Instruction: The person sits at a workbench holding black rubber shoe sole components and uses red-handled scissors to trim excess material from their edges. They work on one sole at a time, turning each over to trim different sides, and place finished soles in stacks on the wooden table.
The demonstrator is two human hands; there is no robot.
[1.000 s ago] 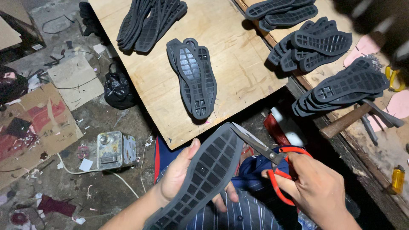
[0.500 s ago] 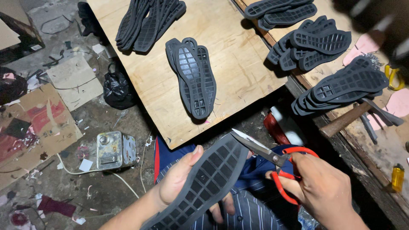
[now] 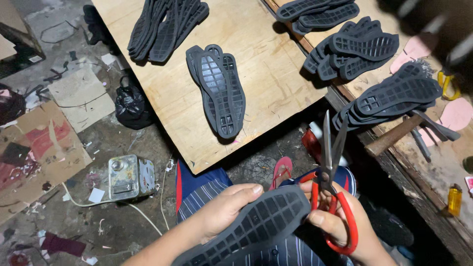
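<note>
Sole (black rubber, tread upward) lay over the lap below the plywood board, pinched in the left hand. Red-handled scissors pointed upward, blades slightly parted, gripped by the right hand.

Two hands are showing, one pair of red-handled scissors, one hammer, one yellow lighter, and five piles of black soles.
</note>
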